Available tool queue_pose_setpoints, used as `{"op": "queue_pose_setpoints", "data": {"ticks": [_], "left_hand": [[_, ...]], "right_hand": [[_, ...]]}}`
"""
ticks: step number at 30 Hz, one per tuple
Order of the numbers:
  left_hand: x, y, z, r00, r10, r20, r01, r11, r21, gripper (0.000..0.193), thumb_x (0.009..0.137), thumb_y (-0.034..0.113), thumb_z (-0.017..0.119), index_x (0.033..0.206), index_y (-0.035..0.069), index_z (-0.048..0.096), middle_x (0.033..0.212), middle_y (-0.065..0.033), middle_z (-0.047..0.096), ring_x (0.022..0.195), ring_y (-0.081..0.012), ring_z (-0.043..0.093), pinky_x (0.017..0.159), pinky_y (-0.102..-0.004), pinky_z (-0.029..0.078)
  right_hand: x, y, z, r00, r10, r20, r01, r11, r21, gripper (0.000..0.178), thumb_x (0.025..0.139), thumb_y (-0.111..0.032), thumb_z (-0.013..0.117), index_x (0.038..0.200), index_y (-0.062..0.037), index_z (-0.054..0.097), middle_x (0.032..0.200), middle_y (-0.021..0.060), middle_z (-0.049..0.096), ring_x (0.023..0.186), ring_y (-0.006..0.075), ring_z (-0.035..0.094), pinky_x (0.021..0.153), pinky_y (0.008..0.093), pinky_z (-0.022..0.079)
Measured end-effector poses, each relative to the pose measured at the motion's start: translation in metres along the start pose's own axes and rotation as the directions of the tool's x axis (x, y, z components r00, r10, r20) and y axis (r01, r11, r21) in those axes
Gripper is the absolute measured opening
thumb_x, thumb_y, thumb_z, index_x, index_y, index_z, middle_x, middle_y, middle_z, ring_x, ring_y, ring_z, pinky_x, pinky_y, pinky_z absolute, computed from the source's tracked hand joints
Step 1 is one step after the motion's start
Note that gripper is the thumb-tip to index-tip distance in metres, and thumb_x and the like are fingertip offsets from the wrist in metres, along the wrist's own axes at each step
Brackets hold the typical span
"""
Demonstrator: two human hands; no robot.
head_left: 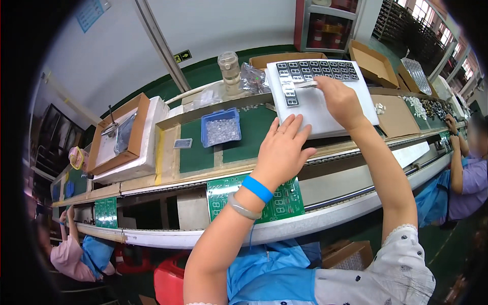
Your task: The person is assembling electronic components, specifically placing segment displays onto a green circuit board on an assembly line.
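Note:
A white foam slab (325,114) lies tilted on the bench in front of me, with several black digit display modules (325,70) in a row along its far edge. More of these modules (291,94) run down its left side. My right hand (339,100) is over the slab, its fingers pinched on a narrow silvery strip (306,84) that reaches to the left modules; its exact kind is unclear. My left hand (285,147), fingers spread, rests at the slab's near left edge and holds nothing. Below it, partly hidden by my forearm, is a green circuit board (292,201) on the conveyor.
A blue bin (203,133) of small clear parts stands left of the slab, near a small display module (183,143). A cup (230,71) and cardboard box (373,66) stand behind. Another board (105,212) lies left. People work at both sides.

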State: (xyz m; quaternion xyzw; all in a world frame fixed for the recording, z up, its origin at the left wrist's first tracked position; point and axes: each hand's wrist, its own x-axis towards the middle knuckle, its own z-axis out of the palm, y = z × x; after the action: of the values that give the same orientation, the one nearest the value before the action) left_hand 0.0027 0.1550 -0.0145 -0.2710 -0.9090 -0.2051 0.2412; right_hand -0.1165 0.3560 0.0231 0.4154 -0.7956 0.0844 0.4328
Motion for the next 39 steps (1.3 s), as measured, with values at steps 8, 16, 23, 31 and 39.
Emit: {"op": "queue_pose_setpoints", "data": {"ticks": [8,16,23,31,39], "left_hand": [[-0.026,0.04,-0.051,0.78,-0.359,0.513,0.21,-0.621,-0.755,0.033,0.111,0.038,0.046,0.115,0.011,0.065,0.106,-0.0008,0.068,0.093,-0.0121,0.066,0.084,-0.0354,0.057],[-0.109,0.065,-0.058,0.575,-0.306,0.758,0.464,-0.642,-0.611,0.035,0.111,0.025,0.045,0.134,0.0,0.054,0.121,-0.0096,0.067,0.11,-0.0184,0.068,0.091,-0.0325,0.059],[-0.16,0.09,-0.068,0.579,-0.246,0.778,0.558,-0.576,-0.597,0.034,0.11,0.024,0.049,0.133,0.002,0.059,0.11,-0.0021,0.068,0.098,-0.0101,0.064,0.083,-0.0266,0.052],[-0.19,0.068,-0.064,0.971,-0.213,0.112,0.234,0.726,-0.647,0.019,0.091,0.017,0.066,0.101,0.001,0.065,0.114,-0.0177,0.07,0.105,-0.0361,0.068,0.098,-0.0456,0.053],[-0.199,0.056,-0.05,0.986,-0.167,-0.025,0.134,0.865,-0.484,0.023,0.086,0.024,0.071,0.093,0.003,0.064,0.115,-0.0181,0.069,0.112,-0.0383,0.067,0.099,-0.0505,0.053]], "right_hand": [[-0.013,-0.118,-0.083,0.99,-0.132,-0.041,0.138,0.951,0.276,0.032,0.081,-0.004,0.073,0.112,0.0027,0.069,0.113,0.0177,0.072,0.102,0.0349,0.072,0.083,0.0408,0.063],[-0.031,-0.157,-0.124,0.868,-0.046,0.494,-0.279,0.779,0.561,0.037,0.067,-0.014,0.085,0.1,-0.0055,0.068,0.131,0.0176,0.063,0.112,0.0365,0.063,0.094,0.0463,0.053],[-0.058,-0.177,-0.136,0.776,-0.031,0.63,-0.455,0.663,0.594,0.051,0.067,-0.014,0.087,0.112,-0.0058,0.066,0.128,0.0168,0.066,0.107,0.0353,0.065,0.09,0.0428,0.052],[-0.094,-0.166,-0.1,0.765,0.159,0.624,-0.533,0.701,0.474,0.06,0.071,-0.021,0.084,0.125,-0.0005,0.067,0.134,0.0178,0.067,0.117,0.0348,0.064,0.1,0.0412,0.049],[-0.077,-0.18,-0.079,0.809,0.069,0.584,-0.399,0.795,0.458,0.06,0.07,-0.022,0.085,0.125,-0.0038,0.069,0.134,0.0122,0.067,0.11,0.0308,0.061,0.098,0.041,0.045]]}}
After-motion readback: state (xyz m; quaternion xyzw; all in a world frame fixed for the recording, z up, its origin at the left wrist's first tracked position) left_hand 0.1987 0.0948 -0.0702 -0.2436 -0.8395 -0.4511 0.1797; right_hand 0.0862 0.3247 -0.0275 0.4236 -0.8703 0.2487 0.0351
